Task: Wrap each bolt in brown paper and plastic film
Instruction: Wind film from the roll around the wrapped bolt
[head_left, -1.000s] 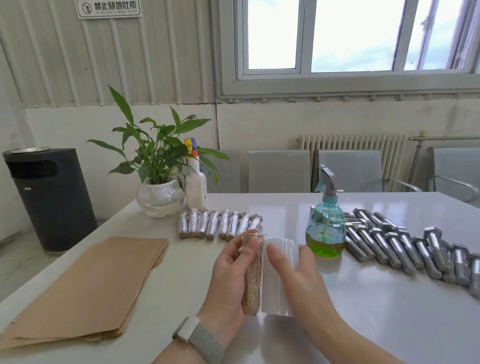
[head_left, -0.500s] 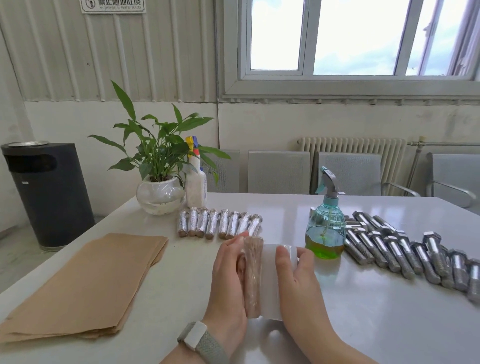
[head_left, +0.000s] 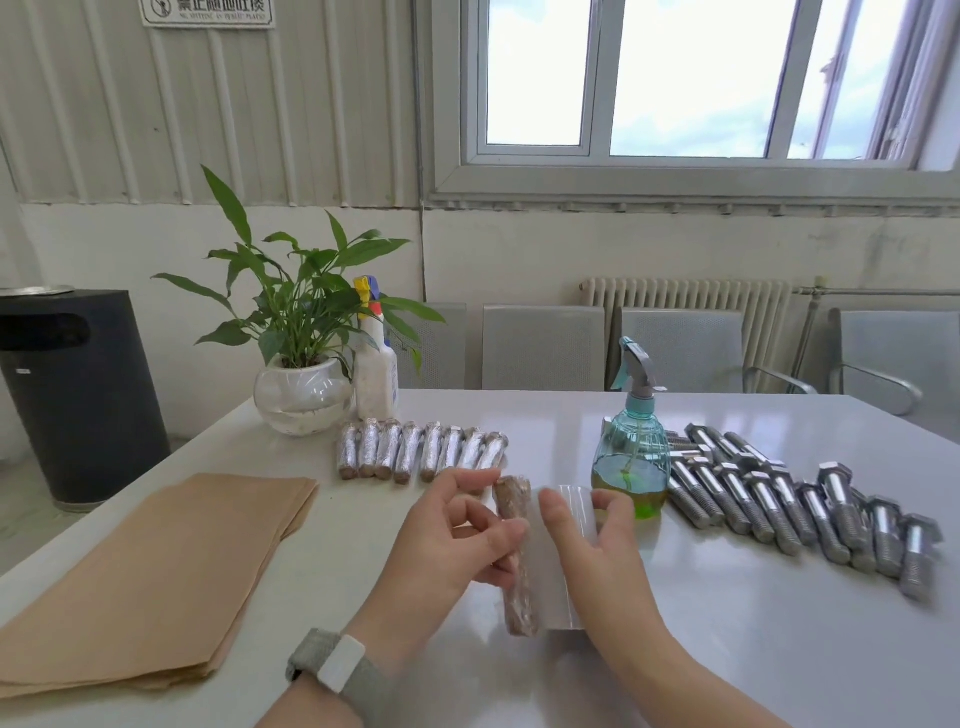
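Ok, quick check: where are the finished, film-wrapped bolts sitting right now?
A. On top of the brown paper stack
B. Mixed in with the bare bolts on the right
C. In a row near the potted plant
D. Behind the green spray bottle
C: the wrapped bolts lie side by side in a row just in front of the potted plant and the white spray bottle, apart from the brown paper stack.

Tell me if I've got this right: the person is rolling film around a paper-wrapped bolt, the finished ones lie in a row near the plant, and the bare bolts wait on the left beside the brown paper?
Nearly. The head view shows the bare bolts on the right, past the green spray bottle; only the brown paper lies on the left. The rest holds: both hands work film onto the wrapped bolt, and the finished ones sit by the plant.
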